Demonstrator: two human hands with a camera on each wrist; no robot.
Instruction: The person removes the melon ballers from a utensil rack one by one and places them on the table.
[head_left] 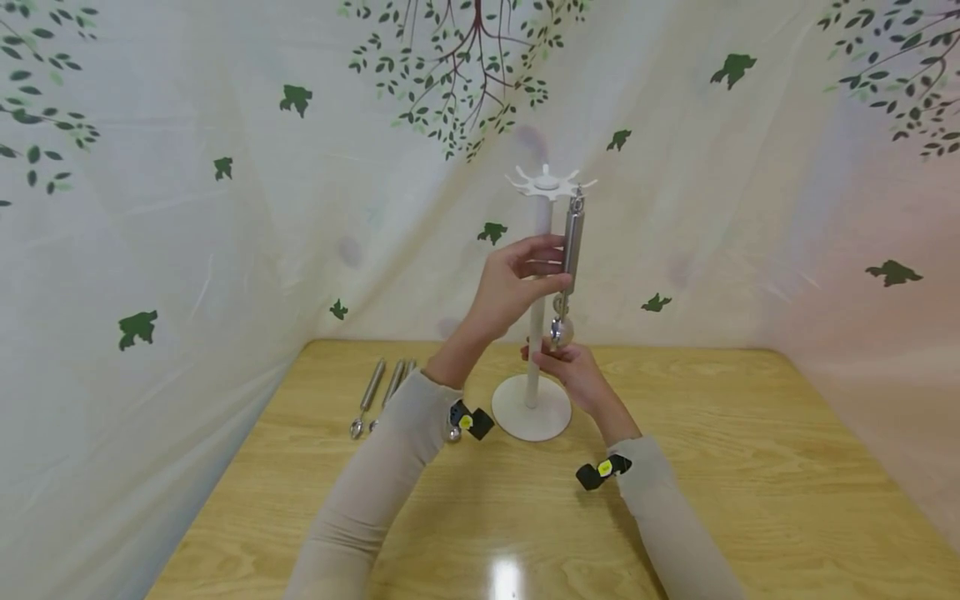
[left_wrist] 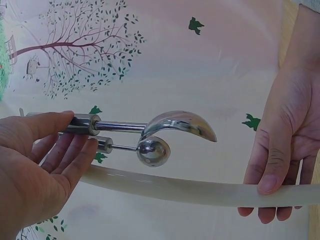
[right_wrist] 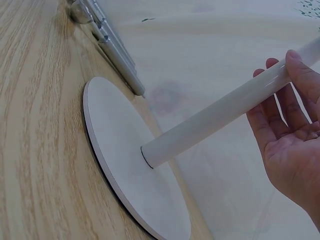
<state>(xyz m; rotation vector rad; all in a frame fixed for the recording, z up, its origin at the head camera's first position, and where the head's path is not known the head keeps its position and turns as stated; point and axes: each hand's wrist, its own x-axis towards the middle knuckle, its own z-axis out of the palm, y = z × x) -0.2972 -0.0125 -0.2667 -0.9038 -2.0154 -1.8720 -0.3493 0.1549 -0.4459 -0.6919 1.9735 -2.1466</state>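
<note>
A white stand (head_left: 531,423) with a round base, a slim pole and a ring of hooks (head_left: 546,185) on top stands upright on the table. My left hand (head_left: 517,279) holds the steel handles of two utensils just under the hooks, at the right side. In the left wrist view, one is a scoop with a wide curved bowl (left_wrist: 182,122); the other is a smaller scoop with a round bowl (left_wrist: 154,151). Their upper ends are partly hidden by the fingers in that view. Lower down, my right hand (right_wrist: 295,120) grips the pole (right_wrist: 215,117) between thumb and fingers.
Several more steel utensils (head_left: 372,387) lie on the wooden table (head_left: 712,467) left of the base, partly behind the left sleeve. A pale cloth (head_left: 405,217) with printed trees and birds hangs behind the table.
</note>
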